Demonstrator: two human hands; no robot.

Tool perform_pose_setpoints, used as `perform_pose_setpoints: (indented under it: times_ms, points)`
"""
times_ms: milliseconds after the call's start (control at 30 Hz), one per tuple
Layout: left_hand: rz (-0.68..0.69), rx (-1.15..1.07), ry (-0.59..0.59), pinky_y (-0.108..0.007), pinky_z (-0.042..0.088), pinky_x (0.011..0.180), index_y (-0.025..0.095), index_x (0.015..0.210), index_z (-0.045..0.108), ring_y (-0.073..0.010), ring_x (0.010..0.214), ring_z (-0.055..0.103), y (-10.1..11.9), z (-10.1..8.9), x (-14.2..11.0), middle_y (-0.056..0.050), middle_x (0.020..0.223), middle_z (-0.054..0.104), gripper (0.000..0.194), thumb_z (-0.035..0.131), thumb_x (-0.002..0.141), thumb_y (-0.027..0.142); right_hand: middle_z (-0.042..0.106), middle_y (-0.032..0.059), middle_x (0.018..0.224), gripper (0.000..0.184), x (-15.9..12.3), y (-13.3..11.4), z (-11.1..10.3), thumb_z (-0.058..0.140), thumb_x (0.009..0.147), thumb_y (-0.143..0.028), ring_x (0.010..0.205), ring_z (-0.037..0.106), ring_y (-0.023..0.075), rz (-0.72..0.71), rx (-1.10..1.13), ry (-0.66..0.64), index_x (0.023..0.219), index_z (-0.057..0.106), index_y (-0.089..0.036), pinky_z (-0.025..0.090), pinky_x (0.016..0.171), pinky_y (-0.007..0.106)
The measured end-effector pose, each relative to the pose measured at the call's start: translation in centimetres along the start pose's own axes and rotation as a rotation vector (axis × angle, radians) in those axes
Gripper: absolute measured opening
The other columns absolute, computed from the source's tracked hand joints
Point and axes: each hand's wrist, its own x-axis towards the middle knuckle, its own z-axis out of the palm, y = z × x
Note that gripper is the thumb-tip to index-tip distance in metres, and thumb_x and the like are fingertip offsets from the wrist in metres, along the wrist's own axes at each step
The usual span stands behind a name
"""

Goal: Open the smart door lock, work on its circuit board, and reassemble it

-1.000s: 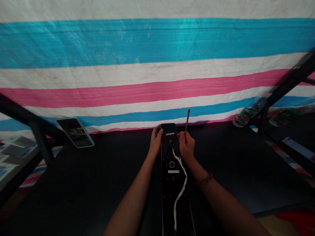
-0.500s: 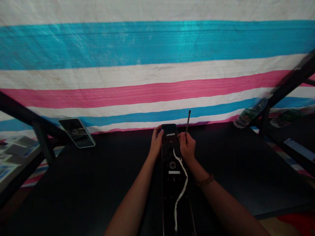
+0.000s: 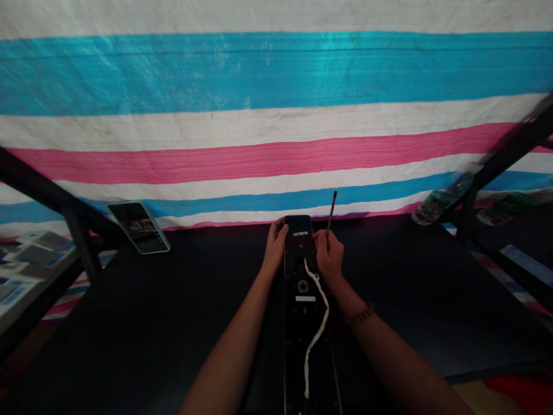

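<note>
A long, narrow black panel (image 3: 306, 331) stretches away from me down the middle of the table. It has small holes, white labels and a round metal fitting, and a white cable (image 3: 322, 327) snakes along its top. At the panel's far left edge, my left hand (image 3: 275, 245) grips the side, thumb near the top face. My right hand (image 3: 330, 253) is closed around a thin, dark, pencil-like stick (image 3: 332, 212) by the far right edge. The stick's upper end points up and away; its lower end is hidden by the fingers.
A phone (image 3: 139, 227) leans at the back left of the black table (image 3: 203, 311). Plastic bottles (image 3: 434, 204) lie at the right by a dark frame bar (image 3: 503, 164). Striped sheeting (image 3: 276, 75) hangs behind, and pale boxes (image 3: 37, 256) sit at far left.
The view has shifted slightly, so the phone and the table's left side appear a little farther right. Both hands keep their grips, and the stick has barely moved.
</note>
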Motion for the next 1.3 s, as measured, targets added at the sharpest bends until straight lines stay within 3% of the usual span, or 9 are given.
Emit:
perform_pose_setpoints:
  times_ms: [800, 1300]
  points:
    - [-0.013, -0.006, 0.001, -0.029, 0.054, 0.073, 0.021, 0.118, 0.063, -0.0186, 0.087, 0.067, 0.23, 0.09, -0.13, -0.007, 0.110, 0.070, 0.045, 0.072, 0.083, 0.047, 0.048, -0.0042, 0.060, 0.035, 0.01, 0.04, 0.00, 0.043, 0.102, -0.044, 0.052, 0.045, 0.0127, 0.002, 0.001, -0.004, 0.081, 0.060, -0.020, 0.035, 0.053, 0.026]
    - [0.012, -0.001, 0.002, -0.030, 0.054, 0.081, 0.020, 0.116, 0.064, -0.0200, 0.097, 0.067, 0.24, 0.10, -0.11, -0.007, 0.115, 0.069, 0.042, 0.071, 0.083, 0.045, 0.049, -0.0042, 0.060, 0.036, -0.05, 0.22, 0.01, 0.044, 0.102, -0.044, 0.051, 0.044, 0.0120, 0.005, 0.011, 0.001, 0.080, 0.060, -0.020, 0.035, 0.054, 0.026]
